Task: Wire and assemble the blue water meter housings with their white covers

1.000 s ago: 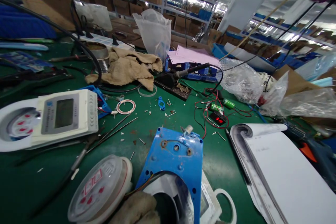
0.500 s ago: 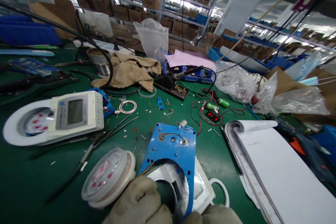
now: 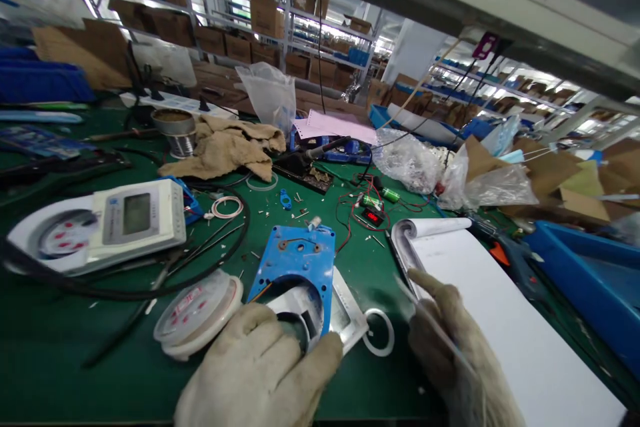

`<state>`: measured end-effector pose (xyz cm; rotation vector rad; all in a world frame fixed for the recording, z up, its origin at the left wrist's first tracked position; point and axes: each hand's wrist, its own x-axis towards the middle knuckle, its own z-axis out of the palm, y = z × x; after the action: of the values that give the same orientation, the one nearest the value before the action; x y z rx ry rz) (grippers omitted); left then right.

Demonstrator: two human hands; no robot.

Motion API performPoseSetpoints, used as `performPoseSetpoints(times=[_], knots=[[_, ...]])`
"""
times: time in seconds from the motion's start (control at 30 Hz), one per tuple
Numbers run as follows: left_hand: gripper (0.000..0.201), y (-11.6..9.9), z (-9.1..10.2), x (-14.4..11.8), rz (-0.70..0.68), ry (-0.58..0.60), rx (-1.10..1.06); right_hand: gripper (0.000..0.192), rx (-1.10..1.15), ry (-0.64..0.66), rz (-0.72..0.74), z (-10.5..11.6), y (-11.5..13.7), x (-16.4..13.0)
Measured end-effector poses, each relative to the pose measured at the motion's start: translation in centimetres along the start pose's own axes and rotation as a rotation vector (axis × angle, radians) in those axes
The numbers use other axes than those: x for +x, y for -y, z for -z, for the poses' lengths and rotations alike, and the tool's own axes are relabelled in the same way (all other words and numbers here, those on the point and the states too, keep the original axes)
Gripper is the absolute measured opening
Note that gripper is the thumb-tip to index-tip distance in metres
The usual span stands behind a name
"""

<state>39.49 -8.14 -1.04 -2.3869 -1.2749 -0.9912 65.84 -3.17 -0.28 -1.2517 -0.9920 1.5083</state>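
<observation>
Blue plate (image 3: 295, 263): our left hand (image 3: 265, 367) clasps its lower end, presumably steadying; blurred strip (image 3: 440, 327): our half-curled right hand (image 3: 457, 317) holds it.

Head cam, close above bench (image 3: 385, 380), facing fwd/down twd racks (image 3: 289, 20).

The green tabletop (image 3: 373, 390) bears a white meter (image 3: 137, 217), a blue frame (image 3: 299, 261), a notepad (image 3: 505, 293) and a tan cloth (image 3: 227, 147).
</observation>
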Motion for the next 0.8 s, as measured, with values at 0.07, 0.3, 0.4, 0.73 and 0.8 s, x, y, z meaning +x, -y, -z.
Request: performPoseSetpoints(times=[0.07,0.3,0.4,0.73,0.8], knots=[[0.028,-0.1,0.2,0.2,-0.007,0.019,0.009,0.035,0.358,0.026,-0.024,0.1,0.0,0.9],[0.025,-0.4,0.2,-0.4,-0.038,0.017,0.034,0.034,0.893,-0.014,-0.143,-0.7,0.2,2.7],[0.025,-0.4,0.3,-0.7,-0.046,0.025,-0.002,0.031,0.774,-0.229,-0.128,-2.0,0.4,2.7],[0.027,0.0,0.1,-1.5,-0.046,0.069,-0.072,0.051,0.376,-0.1,0.181,-2.8,-0.7,1.5],[0.026,-0.1,0.1,-1.4,-0.042,0.066,-0.073,0.052,0.335,-0.123,0.201,-2.5,-1.3,1.6]])
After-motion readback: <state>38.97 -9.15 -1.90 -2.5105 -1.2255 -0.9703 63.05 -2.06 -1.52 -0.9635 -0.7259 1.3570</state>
